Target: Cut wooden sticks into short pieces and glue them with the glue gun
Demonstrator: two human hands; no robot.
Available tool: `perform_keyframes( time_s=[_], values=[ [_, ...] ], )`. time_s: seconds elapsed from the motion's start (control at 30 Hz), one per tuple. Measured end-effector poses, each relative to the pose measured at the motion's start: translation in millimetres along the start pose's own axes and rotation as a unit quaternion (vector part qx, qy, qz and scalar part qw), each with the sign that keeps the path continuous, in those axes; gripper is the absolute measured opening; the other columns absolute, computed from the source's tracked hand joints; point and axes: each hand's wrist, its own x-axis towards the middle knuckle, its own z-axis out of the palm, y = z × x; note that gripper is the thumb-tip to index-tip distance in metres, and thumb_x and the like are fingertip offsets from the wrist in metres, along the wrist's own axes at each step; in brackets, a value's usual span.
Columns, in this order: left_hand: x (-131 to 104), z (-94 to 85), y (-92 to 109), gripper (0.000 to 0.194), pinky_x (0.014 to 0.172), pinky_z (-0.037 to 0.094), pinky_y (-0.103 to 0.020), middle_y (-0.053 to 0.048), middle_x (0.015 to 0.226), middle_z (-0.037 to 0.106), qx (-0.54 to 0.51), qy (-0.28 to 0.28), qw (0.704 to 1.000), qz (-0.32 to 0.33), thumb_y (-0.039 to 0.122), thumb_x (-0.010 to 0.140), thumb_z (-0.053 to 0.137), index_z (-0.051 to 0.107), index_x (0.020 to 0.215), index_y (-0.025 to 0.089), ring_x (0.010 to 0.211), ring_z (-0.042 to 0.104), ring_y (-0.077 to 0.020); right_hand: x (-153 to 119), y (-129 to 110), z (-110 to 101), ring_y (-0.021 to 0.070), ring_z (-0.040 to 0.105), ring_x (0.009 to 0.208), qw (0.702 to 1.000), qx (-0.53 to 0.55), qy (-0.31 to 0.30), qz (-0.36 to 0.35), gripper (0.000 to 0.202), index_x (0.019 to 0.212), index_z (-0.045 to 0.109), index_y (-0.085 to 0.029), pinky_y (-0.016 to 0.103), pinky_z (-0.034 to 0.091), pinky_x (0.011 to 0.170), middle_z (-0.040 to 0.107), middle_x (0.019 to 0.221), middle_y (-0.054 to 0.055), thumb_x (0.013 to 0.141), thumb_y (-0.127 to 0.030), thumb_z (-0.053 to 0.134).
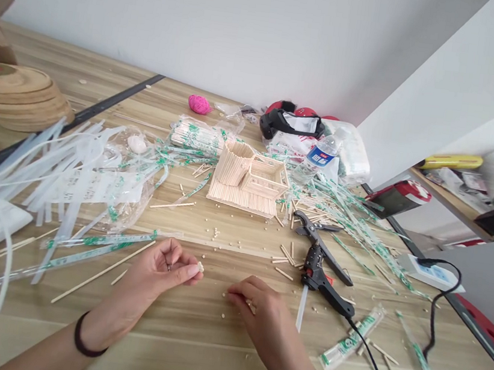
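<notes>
My left hand (172, 269) pinches a few small pale wooden bits (200, 267) between thumb and fingers, above the table. To its right, my right hand (254, 301) is low over the tabletop, fingertips together beside a tiny wooden bit (224, 295); what it may hold is too small to tell. Beyond both hands stands a stick model (243, 200) with a round cup and a square fenced box on a flat base. Small cut bits (216, 232) lie scattered in front of it. A black glue gun (317, 273) and cutting pliers (329, 253) lie right of my right hand.
Clear plastic strips (77, 193) and a white cable (5, 238) cover the left side. Wrappers and sticks (343, 213) spread at the right. Behind are a pink yarn ball (200, 104), a bottle (321, 155) and bagged sticks (196, 136). A power strip (433, 273) sits far right.
</notes>
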Motion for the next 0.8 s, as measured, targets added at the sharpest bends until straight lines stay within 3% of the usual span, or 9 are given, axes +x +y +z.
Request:
perform_keyframes(
  time_s=[0.2, 0.43, 0.53, 0.6, 0.7, 0.8],
  values=[
    [1.0, -1.8, -8.9, 0.037, 0.068, 0.048, -0.025, 0.004, 0.072, 0.069, 0.001, -0.014, 1.000, -0.009, 0.022, 0.075, 0.074, 0.038, 0.066, 0.022, 0.070, 0.066, -0.0131, 8.9, 2.8, 10.7, 0.0165, 0.065, 0.073, 1.000, -0.002, -0.004, -0.001, 0.020, 0.080, 0.072, -0.020, 0.023, 0.046, 0.066, 0.068, 0.082, 0.003, 0.084, -0.009, 0.056],
    [2.3, -2.8, -15.6, 0.039, 0.067, 0.048, -0.024, 0.005, 0.069, 0.069, -0.011, -0.036, 0.999, -0.006, 0.020, 0.074, 0.075, 0.037, 0.064, 0.022, 0.068, 0.067, -0.0121, 9.3, -9.6, 7.4, 0.0153, 0.059, 0.066, 1.000, 0.003, 0.008, -0.002, 0.020, 0.072, 0.066, -0.017, 0.024, 0.042, 0.062, 0.063, 0.075, 0.002, 0.077, -0.001, 0.055],
    [0.5, -0.5, -15.4, 0.038, 0.068, 0.048, -0.023, 0.005, 0.070, 0.069, -0.005, -0.035, 0.999, -0.006, 0.018, 0.074, 0.075, 0.038, 0.065, 0.022, 0.068, 0.065, -0.0110, 9.9, -19.9, 3.0, 0.0143, 0.056, 0.066, 0.990, 0.118, 0.078, -0.006, 0.012, 0.074, 0.064, -0.018, 0.024, 0.041, 0.063, 0.061, 0.072, 0.000, 0.080, -0.010, 0.058],
    [-0.4, 0.5, -14.8, 0.038, 0.067, 0.048, -0.022, 0.006, 0.070, 0.069, -0.001, -0.028, 1.000, -0.002, 0.016, 0.073, 0.075, 0.038, 0.064, 0.022, 0.068, 0.063, -0.0097, 11.1, -25.1, 3.0, 0.0137, 0.052, 0.063, 0.965, 0.237, 0.110, 0.008, 0.009, 0.073, 0.065, -0.019, 0.024, 0.039, 0.060, 0.061, 0.068, -0.001, 0.080, -0.022, 0.062],
    [0.0, 0.0, -15.9, 0.038, 0.065, 0.047, -0.020, 0.007, 0.069, 0.068, -0.001, -0.029, 0.999, 0.013, 0.016, 0.074, 0.074, 0.038, 0.065, 0.022, 0.067, 0.060, -0.0086, 12.5, -27.6, 8.7, 0.0136, 0.050, 0.064, 0.924, 0.372, 0.070, 0.047, 0.018, 0.074, 0.067, -0.019, 0.024, 0.038, 0.059, 0.062, 0.068, 0.000, 0.079, -0.036, 0.067],
    [1.3, -1.9, -19.2, 0.037, 0.066, 0.046, -0.021, 0.007, 0.069, 0.069, -0.006, -0.039, 0.999, 0.024, 0.016, 0.075, 0.072, 0.037, 0.065, 0.022, 0.067, 0.060, -0.0086, 12.6, -26.7, 15.3, 0.0137, 0.051, 0.066, 0.901, 0.424, 0.044, 0.074, 0.023, 0.074, 0.069, -0.018, 0.024, 0.038, 0.061, 0.063, 0.069, 0.000, 0.076, -0.041, 0.070]
  ],
)
